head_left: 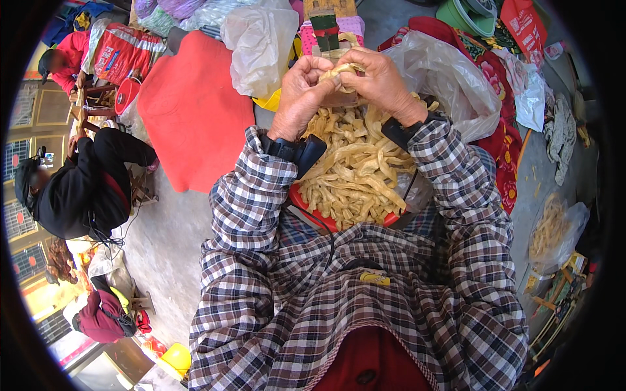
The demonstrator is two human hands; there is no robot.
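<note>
A pale yellow, curled dried strip is held between my two hands, high in the middle of the view. My left hand grips its left end with curled fingers, and my right hand pinches it with thumb and forefinger. Directly under them a red tray on my lap holds a heap of similar strips. Just beyond my hands stands a wooden piece with dark green and red wrapping, its near part partly hidden by the strip and fingers.
A red mat lies left, plastic bags at the top, and a floral red cloth with another bag right. Several people sit along the left, one in black. A bag of strips lies at the right.
</note>
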